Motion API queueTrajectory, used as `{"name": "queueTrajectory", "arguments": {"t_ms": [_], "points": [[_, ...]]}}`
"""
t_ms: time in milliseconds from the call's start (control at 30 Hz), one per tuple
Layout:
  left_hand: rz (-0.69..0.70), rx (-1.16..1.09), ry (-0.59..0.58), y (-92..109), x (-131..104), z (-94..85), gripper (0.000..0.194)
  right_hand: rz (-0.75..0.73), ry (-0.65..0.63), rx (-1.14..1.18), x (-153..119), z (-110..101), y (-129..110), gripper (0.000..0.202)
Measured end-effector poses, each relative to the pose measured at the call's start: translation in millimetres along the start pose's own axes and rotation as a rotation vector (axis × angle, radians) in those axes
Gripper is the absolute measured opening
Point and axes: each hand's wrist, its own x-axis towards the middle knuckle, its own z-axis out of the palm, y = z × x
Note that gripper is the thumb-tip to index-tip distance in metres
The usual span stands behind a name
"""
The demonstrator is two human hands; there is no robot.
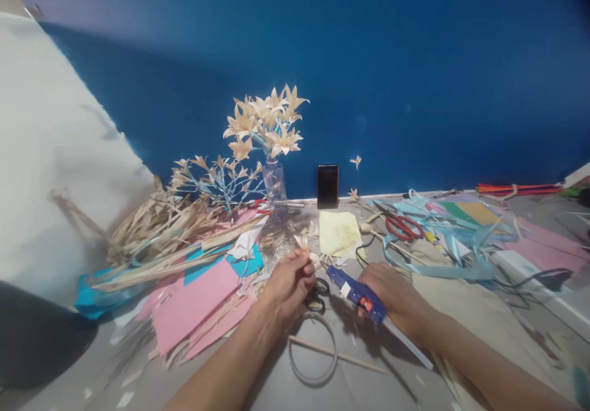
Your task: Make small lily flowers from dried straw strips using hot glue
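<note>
My left hand (288,281) is closed in a pinch, with the pale petals of a small craft flower (301,242) showing at its fingertips. Wrapped in my right hand (394,297) is a blue glue gun (357,293). Its nozzle points left toward the pinched flower, and a white glue stick (408,342) juts from its back. Whether the nozzle touches the flower I cannot tell. Black-handled scissors (318,299) lie just beneath my left hand, partly hidden by it. Nearer to me, a thin grey ring (292,362) lies with a wooden stick (359,363) across it.
A clear bottle (275,183) holds cream flowers (276,119). Left are dried strips (142,227) and pink sheets (198,306). A phone (327,187) leans on the blue wall behind a yellow paper (340,233). Right lie red-handled scissors (404,228), blue ribbon (454,271) and a power strip (520,266).
</note>
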Motion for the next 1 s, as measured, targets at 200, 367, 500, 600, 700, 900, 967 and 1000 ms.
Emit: {"name": "queueTrajectory", "arguments": {"t_ms": [200, 367, 500, 600, 700, 900, 967, 1000], "points": [[-0.001, 0.003, 0.005, -1.1, 0.9, -1.9, 0.020, -0.002, 0.016, -0.008, 1.3, 4.5, 4.3, 0.035], [-0.004, 0.011, -0.002, -0.9, 0.2, -1.2, 0.021, 0.023, 0.022, 0.020, 4.0, -7.2, -13.0, 0.027], [0.006, 0.004, 0.007, 0.8, -0.7, -0.2, 0.021, 0.052, 0.042, 0.023, 0.0, -12.0, -14.7, 0.020], [0.000, -0.001, 0.009, 1.7, -0.9, -0.3, 0.019, 0.064, 0.039, -0.003, -3.2, -13.1, -9.7, 0.013], [-0.027, -0.001, -0.010, 1.9, -1.5, -0.5, 0.016, 0.094, 0.028, -0.134, -5.6, -14.7, -2.5, 0.007], [-0.058, 0.011, -0.085, 3.3, -7.4, 2.9, 0.018, 0.222, 0.066, -0.232, -25.4, -23.6, 20.3, 0.015], [-0.060, 0.028, -0.120, 3.6, -10.5, 5.7, 0.021, 0.186, 0.068, -0.228, -34.7, -31.2, 23.3, 0.026], [-0.062, 0.039, -0.139, 3.4, -12.1, 7.2, 0.023, 0.166, 0.069, -0.218, -37.6, -36.2, 22.0, 0.029]]}}
